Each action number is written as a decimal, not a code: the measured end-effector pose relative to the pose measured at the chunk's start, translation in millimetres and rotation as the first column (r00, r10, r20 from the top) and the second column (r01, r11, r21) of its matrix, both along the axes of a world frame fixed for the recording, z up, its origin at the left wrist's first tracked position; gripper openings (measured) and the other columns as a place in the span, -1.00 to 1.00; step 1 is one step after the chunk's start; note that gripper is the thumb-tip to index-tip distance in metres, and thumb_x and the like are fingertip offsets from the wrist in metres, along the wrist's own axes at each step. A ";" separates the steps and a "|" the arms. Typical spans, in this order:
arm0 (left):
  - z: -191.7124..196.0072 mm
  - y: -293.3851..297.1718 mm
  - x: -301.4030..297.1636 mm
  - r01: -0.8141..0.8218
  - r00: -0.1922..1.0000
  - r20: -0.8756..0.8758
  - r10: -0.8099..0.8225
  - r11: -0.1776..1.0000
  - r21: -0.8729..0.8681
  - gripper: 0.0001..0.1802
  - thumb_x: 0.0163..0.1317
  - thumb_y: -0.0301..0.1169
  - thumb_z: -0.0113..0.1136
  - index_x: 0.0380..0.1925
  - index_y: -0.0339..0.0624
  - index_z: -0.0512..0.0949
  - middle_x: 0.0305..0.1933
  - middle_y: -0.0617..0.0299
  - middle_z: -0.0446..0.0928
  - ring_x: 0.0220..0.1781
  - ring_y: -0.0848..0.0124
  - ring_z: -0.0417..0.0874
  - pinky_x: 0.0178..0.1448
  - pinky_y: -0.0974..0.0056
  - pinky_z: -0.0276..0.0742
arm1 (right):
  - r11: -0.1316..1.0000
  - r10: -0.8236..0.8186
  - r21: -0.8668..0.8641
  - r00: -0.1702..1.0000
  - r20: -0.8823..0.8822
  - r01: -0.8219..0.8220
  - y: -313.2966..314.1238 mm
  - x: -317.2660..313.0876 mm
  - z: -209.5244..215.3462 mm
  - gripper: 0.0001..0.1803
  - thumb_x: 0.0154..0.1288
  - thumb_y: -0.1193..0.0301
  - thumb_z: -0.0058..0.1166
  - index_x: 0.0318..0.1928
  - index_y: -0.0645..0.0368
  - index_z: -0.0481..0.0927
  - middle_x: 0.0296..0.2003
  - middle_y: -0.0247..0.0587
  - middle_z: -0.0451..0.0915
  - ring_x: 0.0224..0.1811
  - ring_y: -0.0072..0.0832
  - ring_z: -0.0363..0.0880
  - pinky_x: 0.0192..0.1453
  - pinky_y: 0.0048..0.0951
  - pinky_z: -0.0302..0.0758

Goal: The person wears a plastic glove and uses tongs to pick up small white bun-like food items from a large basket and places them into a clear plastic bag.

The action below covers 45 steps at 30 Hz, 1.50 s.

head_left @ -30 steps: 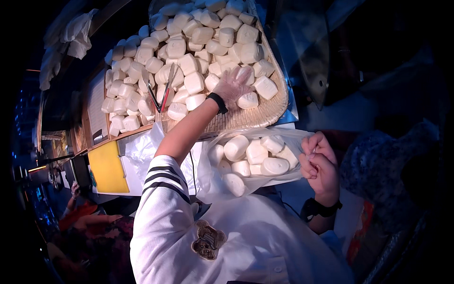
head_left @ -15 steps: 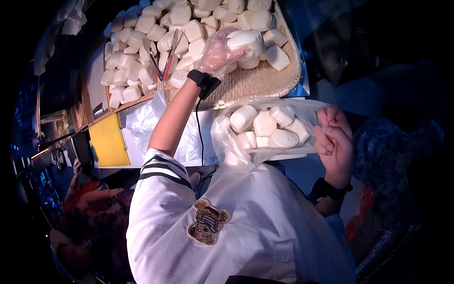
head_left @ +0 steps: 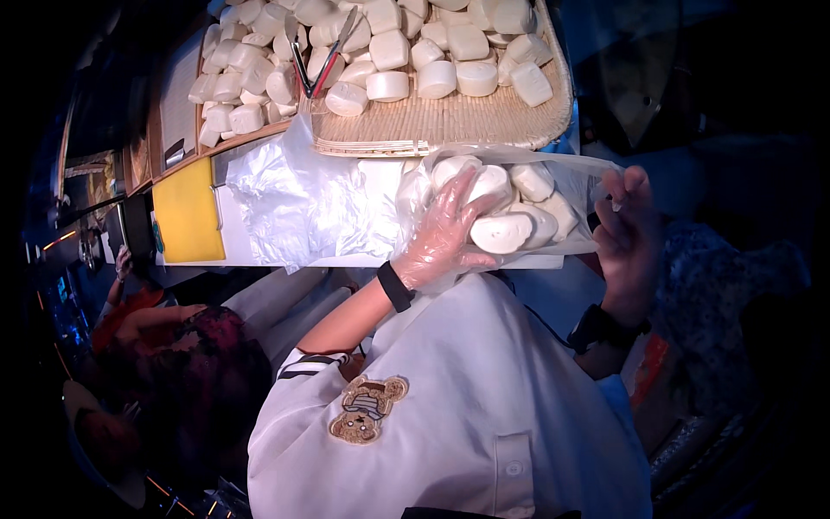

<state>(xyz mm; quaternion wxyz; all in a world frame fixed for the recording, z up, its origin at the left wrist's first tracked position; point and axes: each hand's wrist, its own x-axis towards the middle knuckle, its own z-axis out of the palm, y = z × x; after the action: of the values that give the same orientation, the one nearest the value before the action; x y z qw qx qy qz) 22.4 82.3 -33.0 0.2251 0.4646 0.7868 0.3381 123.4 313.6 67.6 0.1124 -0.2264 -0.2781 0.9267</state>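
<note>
My left hand (head_left: 432, 238), in a clear plastic glove, reaches into the open clear plastic bag (head_left: 562, 159). Its fingers are spread over white steamed buns (head_left: 503, 232) and touch them; the palm side is hidden. Several buns lie together inside the bag. At the bag's right end, my right hand (head_left: 624, 212) is bare and closed, pinching the rim. Beyond the bag, a shallow woven tray (head_left: 450, 130) carries many more steamed buns (head_left: 387, 85) toward its far side.
Tongs with red grips (head_left: 322, 73) lie among the buns at the tray's left. A crumpled clear bag (head_left: 298, 203) and a yellow sheet (head_left: 188, 212) are on the table to the left. Another person (head_left: 186, 346) is at the lower left.
My left hand has come from the tray, where it held steamed buns, down into the bag. More buns are in the bag now. My right hand still pinches the rim.
</note>
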 end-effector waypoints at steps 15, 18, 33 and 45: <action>-2.6 -53.8 38.2 -0.179 0.921 -0.383 0.077 0.954 -0.241 -0.76 0.21 -0.30 0.23 -0.31 -0.25 0.50 -0.22 0.13 0.41 -0.14 0.22 0.41 -0.08 0.14 0.36 | 0.998 0.037 0.056 0.999 -0.018 -0.036 -4.1 -3.3 4.5 -0.74 0.11 0.68 -0.21 -0.16 0.22 0.26 -0.29 -0.24 0.25 -0.62 -0.72 0.18 -0.63 -0.72 0.17; 25.9 -79.0 16.8 -0.588 0.248 0.964 0.094 0.806 0.072 -0.81 0.36 -0.35 0.00 -0.29 -0.26 0.49 -0.42 0.22 0.41 -0.35 0.33 0.42 -0.13 0.20 0.38 | 0.986 0.101 0.145 0.990 -0.100 -0.086 6.7 10.2 1.0 -0.69 0.02 0.69 -0.27 -0.15 0.23 0.28 -0.13 -0.04 0.36 -0.52 -0.61 0.37 -0.50 -0.67 0.43; 133.4 -153.7 24.1 -0.818 0.563 0.776 0.284 0.325 0.475 -0.43 0.20 -0.51 -0.02 0.23 -0.60 0.30 0.38 -0.27 0.25 -0.07 0.22 0.68 -0.04 0.31 0.61 | 0.526 0.623 0.817 0.761 -0.180 -0.237 -21.0 -27.2 1.4 -0.76 0.30 0.79 -0.24 -0.21 0.17 0.15 0.36 0.51 0.00 0.17 -0.01 0.52 0.02 -0.29 0.67; 142.6 -183.3 10.4 -0.799 0.598 0.633 0.491 0.421 0.429 -0.35 0.24 -0.70 -0.11 0.39 -0.27 0.18 0.44 0.07 0.25 -0.23 0.44 0.68 -0.18 0.42 0.56 | 0.518 0.673 0.811 0.715 -0.189 -0.274 -218.8 -128.3 9.6 -0.81 0.05 0.65 0.29 -0.43 0.35 0.49 0.13 0.13 0.53 0.16 -0.44 0.51 0.15 -0.43 0.52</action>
<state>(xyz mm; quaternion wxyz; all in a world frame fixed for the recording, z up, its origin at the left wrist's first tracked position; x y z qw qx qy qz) 32.9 -101.0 109.6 0.0468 0.0789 0.6547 0.7503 -4.9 94.8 77.2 -0.0089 0.1660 -0.6398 0.7503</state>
